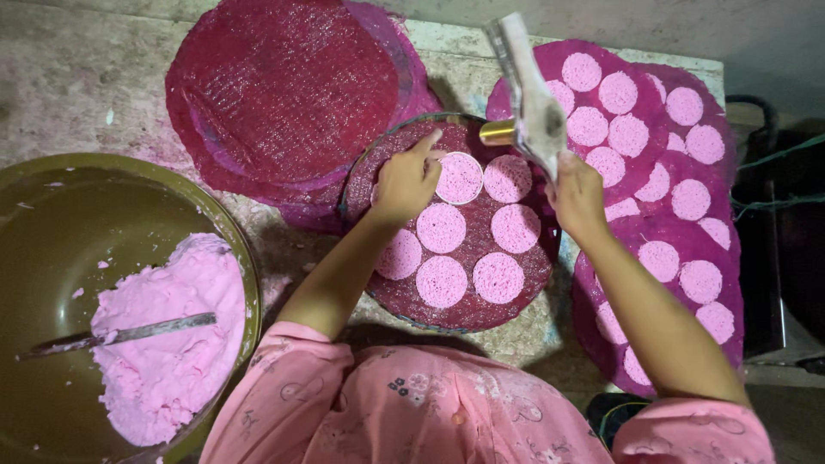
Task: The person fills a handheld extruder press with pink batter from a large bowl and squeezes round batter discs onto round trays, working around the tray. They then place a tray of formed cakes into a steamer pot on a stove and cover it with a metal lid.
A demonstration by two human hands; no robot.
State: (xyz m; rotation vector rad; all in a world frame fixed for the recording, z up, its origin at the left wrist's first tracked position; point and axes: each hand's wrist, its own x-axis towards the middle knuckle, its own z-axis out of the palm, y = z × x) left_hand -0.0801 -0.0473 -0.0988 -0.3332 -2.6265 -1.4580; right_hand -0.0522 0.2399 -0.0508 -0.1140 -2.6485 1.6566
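From my feed the scene looks dim and warm, lit softly from above. The pink discs (441, 228) read bright and sharp; the bowl (51, 198) and far right edge sink into murk. The scraper (533, 103) smears with motion blur, and soft shadow pools under the right hand (576, 193). Edges bow slightly.
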